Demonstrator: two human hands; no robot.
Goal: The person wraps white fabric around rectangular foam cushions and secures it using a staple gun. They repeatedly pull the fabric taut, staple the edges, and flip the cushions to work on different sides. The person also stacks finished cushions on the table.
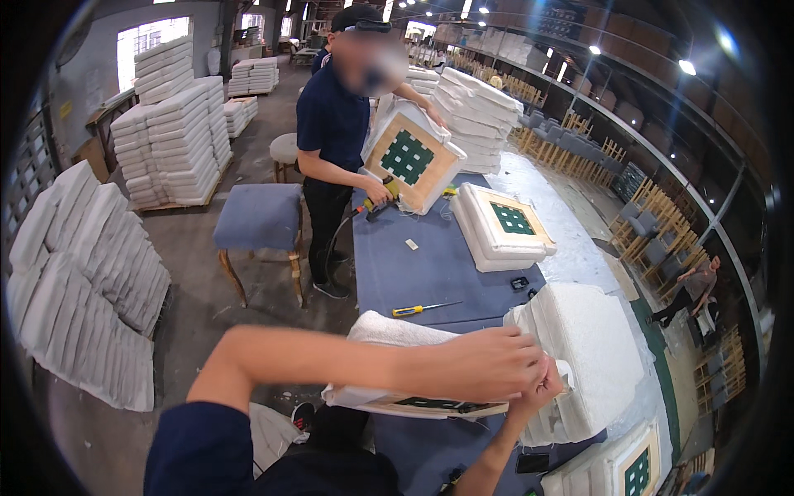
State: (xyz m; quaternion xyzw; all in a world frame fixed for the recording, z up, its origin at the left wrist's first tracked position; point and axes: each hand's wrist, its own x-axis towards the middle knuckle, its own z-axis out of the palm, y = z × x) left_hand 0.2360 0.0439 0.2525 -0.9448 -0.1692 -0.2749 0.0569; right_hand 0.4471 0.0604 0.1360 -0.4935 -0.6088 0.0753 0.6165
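Directly before me a white padded chair seat (393, 331) lies tilted on the blue-covered table. Its wooden frame and green webbing (442, 404) show along the near side. My left arm reaches across the seat, slightly blurred. At the seat's right corner, my left hand (503, 361) has its fingers curled close together, largely turned away from view. Just below it, my right hand (536, 395) is closed in a pinch at the same corner. White fabric shows beside the fingers, and both hands seem to grip it. Exactly what lies between the fingertips is hidden.
White padded seats (591, 355) are stacked at my right. A yellow-handled screwdriver (408, 312) lies beyond my arm. Across the table (405, 273), a co-worker (335, 124) holds a stapler-like air tool (382, 201) against another seat (422, 157). A blue stool (260, 217) stands left.
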